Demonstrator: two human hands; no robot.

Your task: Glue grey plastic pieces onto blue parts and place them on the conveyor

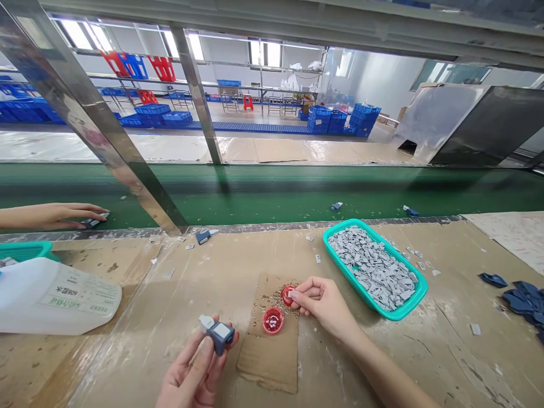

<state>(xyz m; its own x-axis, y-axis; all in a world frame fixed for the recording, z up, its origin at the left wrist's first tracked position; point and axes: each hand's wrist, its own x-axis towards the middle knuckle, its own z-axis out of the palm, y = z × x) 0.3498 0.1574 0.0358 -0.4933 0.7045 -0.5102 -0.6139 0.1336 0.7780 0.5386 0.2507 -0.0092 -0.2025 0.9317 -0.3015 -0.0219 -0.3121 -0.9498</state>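
The left hand point(196, 371) is closing its fingers around a blue-grey plastic part point(220, 335) beside the cardboard sheet point(267, 362), the right hand point(325, 306) is pinching a red cap point(288, 294), and many grey pieces point(369, 263) are lying unhandled in the teal tray point(408, 303) beyond the sheet.

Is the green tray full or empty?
Full: the tray holds a heap of grey pieces spread from end to end, hiding its bottom.

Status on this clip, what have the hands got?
Left hand gripping blue-grey plastic part. Right hand touching red cap. Second red cap on cardboard sheet; teal tray of grey parts beside right hand.
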